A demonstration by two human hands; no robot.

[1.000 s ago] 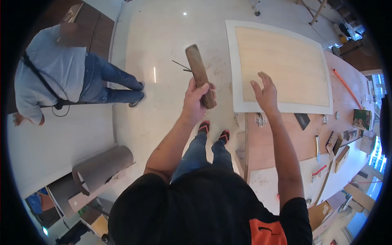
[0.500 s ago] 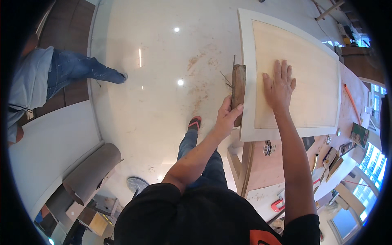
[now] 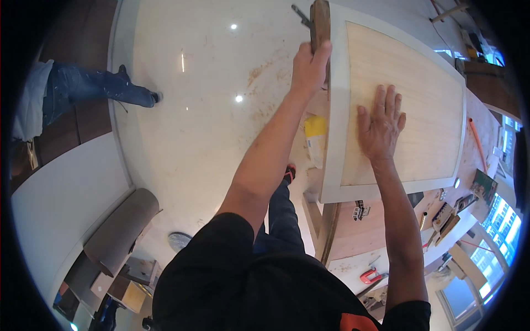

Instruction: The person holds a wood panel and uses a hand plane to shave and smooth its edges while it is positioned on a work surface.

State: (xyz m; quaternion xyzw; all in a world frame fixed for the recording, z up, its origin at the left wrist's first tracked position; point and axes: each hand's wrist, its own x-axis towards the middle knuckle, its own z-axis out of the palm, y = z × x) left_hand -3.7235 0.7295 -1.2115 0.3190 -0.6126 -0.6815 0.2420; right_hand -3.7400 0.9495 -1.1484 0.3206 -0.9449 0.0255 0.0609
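A wooden hand plane point(image 3: 320, 26) is at the far end of the panel's left edge, with my left hand point(image 3: 310, 70) closed around its near end. A dark metal piece sticks out from the plane's left side. The framed panel point(image 3: 338, 110), white around a pale wood centre, lies across the workbench point(image 3: 359, 237). My right hand point(image 3: 381, 129) rests flat on the wood centre with fingers spread, holding nothing. The plane's underside against the panel edge is hidden.
Under the panel's left edge is a yellow and white packet point(image 3: 315, 138). A red clamp point(image 3: 371, 276) and an orange tube point(image 3: 478, 144) lie on the bench side. A grey roll point(image 3: 121, 231) stands left. Another person's leg point(image 3: 105, 87) shows far left. Wood shavings point(image 3: 259, 71) dot the floor.
My left hand has pushed the plane away from me along the panel's left edge, and that arm is stretched further. My right hand stays flat on the panel. The yellow packet has come into sight.
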